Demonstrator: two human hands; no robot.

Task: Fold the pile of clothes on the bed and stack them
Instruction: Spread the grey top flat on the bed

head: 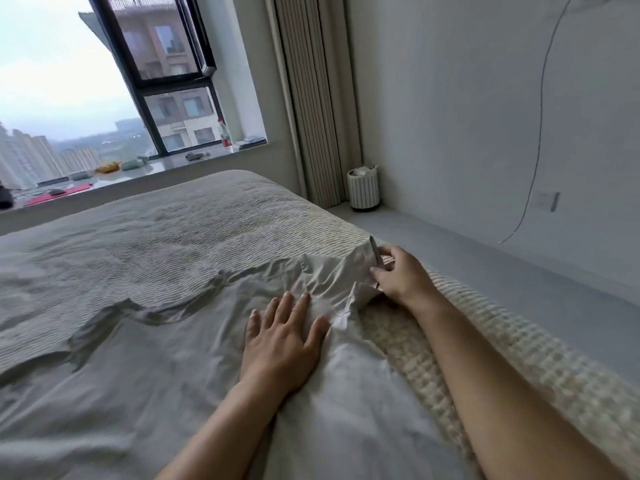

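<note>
A pale grey garment (194, 341) lies spread and wrinkled across the bed (156, 220), reaching from the near edge towards the right side. The left hand (280, 341) lies flat on the cloth, palm down, fingers (294, 306) straight and spread, pressing it onto the bed. The right hand (401, 275) is at the garment's far right corner, near the bed's edge; its thumb and fingers pinch a raised fold of the cloth and lift it slightly off the cover. A cream knitted blanket (485, 341) runs along the bed's right side under the right forearm. Beyond the bed a striped bin (363, 188) stands on the floor by the curtain (311, 98). A bottle (224, 133) stands on the windowsill (173, 168).
</note>
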